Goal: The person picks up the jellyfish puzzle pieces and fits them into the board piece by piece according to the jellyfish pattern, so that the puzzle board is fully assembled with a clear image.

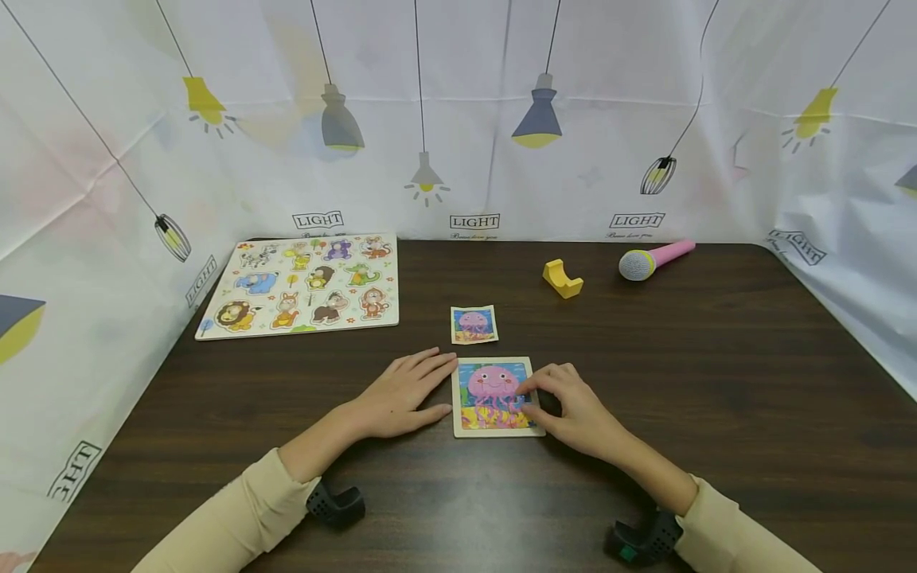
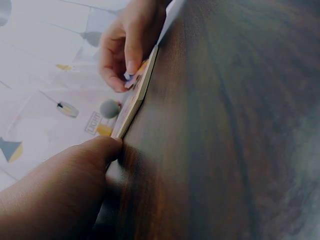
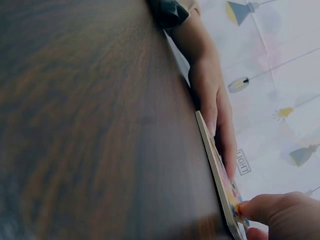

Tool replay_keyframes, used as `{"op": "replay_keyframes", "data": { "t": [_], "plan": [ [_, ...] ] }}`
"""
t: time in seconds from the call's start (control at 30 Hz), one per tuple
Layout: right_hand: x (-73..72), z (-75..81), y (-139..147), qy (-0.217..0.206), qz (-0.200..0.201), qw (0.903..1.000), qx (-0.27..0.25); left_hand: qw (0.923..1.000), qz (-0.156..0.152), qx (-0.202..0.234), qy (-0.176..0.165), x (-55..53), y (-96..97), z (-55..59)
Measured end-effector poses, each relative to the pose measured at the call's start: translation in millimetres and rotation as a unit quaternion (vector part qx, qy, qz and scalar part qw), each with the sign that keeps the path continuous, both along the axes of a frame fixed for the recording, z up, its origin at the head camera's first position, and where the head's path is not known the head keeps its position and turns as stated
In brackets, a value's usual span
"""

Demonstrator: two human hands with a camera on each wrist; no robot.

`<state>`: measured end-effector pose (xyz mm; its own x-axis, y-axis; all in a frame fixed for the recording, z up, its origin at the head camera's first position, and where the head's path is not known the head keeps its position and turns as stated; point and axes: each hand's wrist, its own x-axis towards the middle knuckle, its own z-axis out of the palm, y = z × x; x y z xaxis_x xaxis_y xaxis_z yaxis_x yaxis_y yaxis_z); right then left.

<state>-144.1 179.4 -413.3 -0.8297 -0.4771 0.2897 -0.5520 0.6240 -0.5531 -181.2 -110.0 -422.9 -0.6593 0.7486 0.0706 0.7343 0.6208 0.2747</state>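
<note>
A square jigsaw puzzle [image 1: 494, 374] with a pink jellyfish picture lies flat on the table in its pale frame. My left hand [image 1: 408, 396] rests beside it, fingers spread and fairly straight, with fingertips at the frame's left edge. From the right, my right hand [image 1: 573, 410] pinches a small puzzle piece [image 2: 131, 81] between thumb and fingers over the board's right side. The piece looks tilted in the right wrist view, and fingers partly hide it. Just behind the board lies a small card [image 1: 474, 325] with the same jellyfish picture.
A larger board with animal pictures [image 1: 308, 286] lies at the back left. Toward the back right are a yellow curved block [image 1: 562, 278] and a toy microphone [image 1: 655, 260] with a pink handle. A white printed cloth [image 1: 466, 95] hangs behind the table [image 1: 716, 382].
</note>
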Motion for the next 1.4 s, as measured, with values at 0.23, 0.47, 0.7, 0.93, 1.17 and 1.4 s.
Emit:
{"op": "replay_keyframes", "data": {
  "t": [0.23,0.47,0.7,0.93,1.17,1.4],
  "plan": [
    [0.6,-0.8,-0.2,0.0,-0.002,0.9998,0.017,1.0,-0.001,0.0,-0.004,0.3,0.2,1.2],
    [1.2,-0.6,-0.4,0.007,-0.004,0.9998,0.02,1.0,-0.001,0.001,-0.004,0.7,0.5,2.3],
    [0.5,-0.8,0.3,0.003,-0.011,0.9999,0.013,1.0,0.0,-0.001,-0.002,0.2,1.0,1.8],
    [-0.3,-1.6,1.8,-0.001,-0.012,0.9999,0.008,1.0,0.0,0.0,0.001,0.6,1.5,0.8],
    [1.5,-3.1,5.3,0.017,-0.004,0.9998,0.009,1.0,0.002,-0.005,0.004,0.2,4.7,-0.6],
    [1.8,-7.1,5.9,0.045,0.026,0.9986,0.003,1.0,0.004,0.001,0.005,3.2,3.3,-0.2]
  ]
}}
